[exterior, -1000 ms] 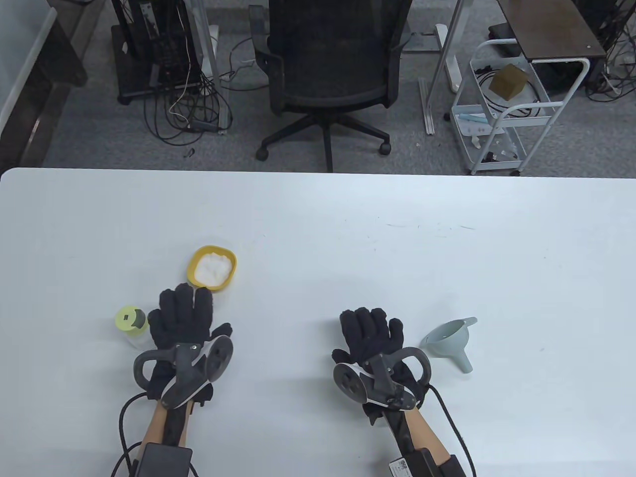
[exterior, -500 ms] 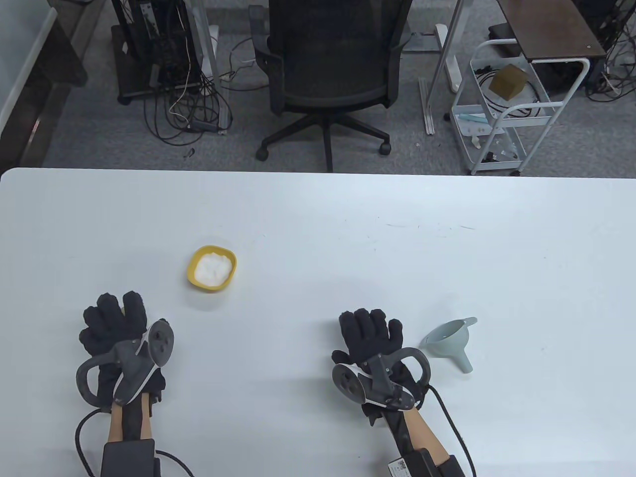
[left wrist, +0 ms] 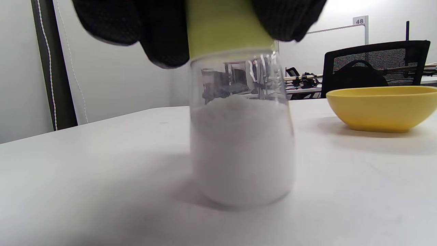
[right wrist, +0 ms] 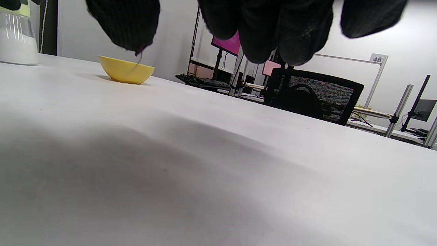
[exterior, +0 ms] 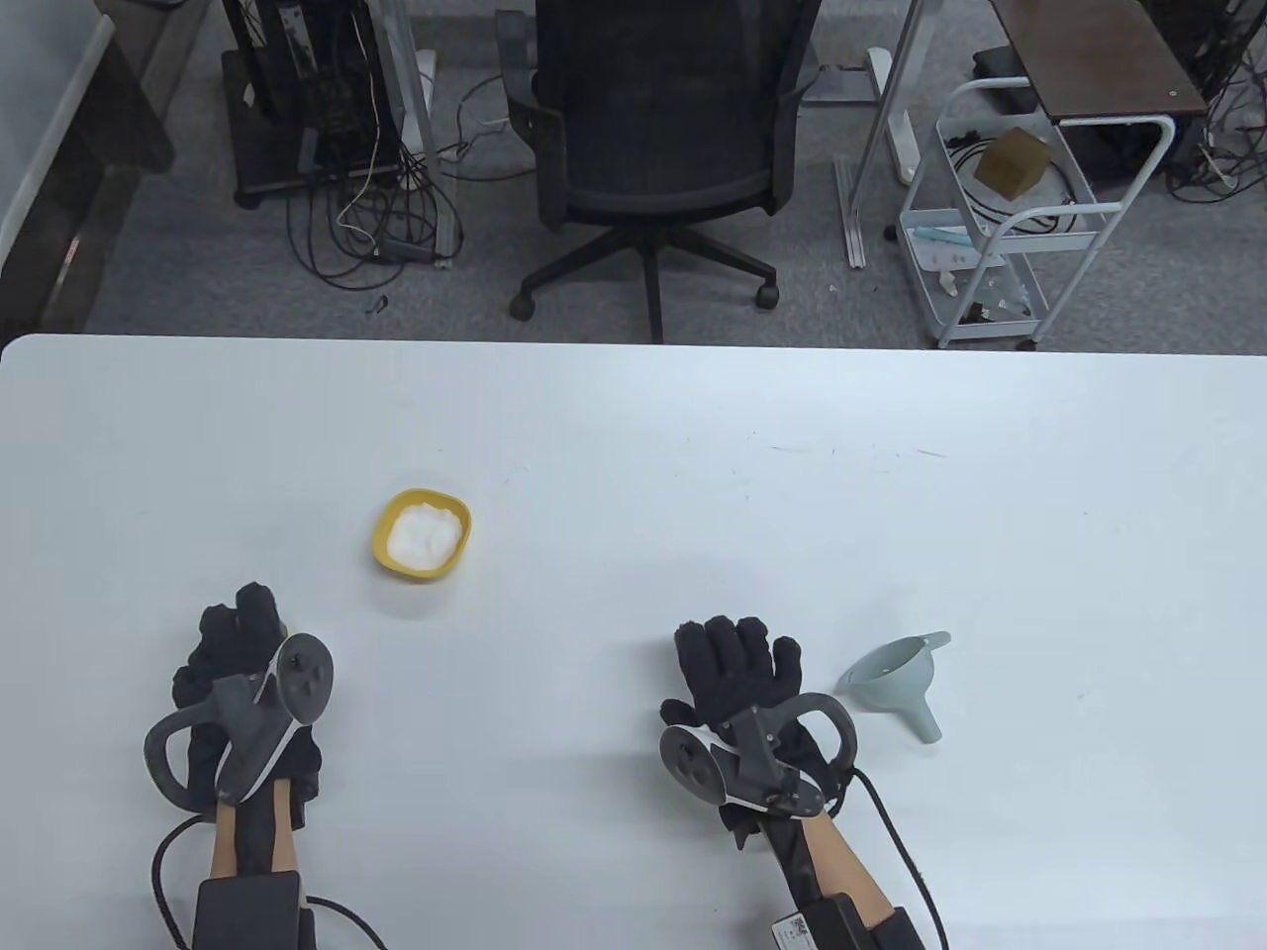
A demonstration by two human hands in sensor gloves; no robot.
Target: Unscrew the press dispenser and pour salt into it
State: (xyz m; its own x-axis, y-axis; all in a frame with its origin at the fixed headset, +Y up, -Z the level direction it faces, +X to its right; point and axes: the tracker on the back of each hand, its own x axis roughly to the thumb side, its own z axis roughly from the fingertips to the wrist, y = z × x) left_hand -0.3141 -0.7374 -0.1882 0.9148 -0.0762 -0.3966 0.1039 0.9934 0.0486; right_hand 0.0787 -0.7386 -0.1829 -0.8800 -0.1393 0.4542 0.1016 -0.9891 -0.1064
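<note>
The press dispenser (left wrist: pixel 242 147) is a clear glass jar about half full of white grains, with a yellow-green cap (left wrist: pixel 228 37). It stands upright on the table at the near left. My left hand (exterior: pixel 238 623) covers it from above in the table view. In the left wrist view its fingers (left wrist: pixel 164 34) grip the cap. The jar also shows at the left edge of the right wrist view (right wrist: pixel 17 41). A yellow bowl (exterior: pixel 381 539) of salt sits beyond it. My right hand (exterior: pixel 737 658) lies open and empty on the table, its fingers (right wrist: pixel 266 30) spread.
A pale blue-grey funnel (exterior: pixel 896 683) lies on its side just right of my right hand. The yellow bowl also shows in the left wrist view (left wrist: pixel 382 107) and the right wrist view (right wrist: pixel 126 70). An office chair (exterior: pixel 658 129) stands beyond the table's far edge.
My left hand moved left from beside the bowl to over the dispenser and took hold of its cap. My right hand has not moved.
</note>
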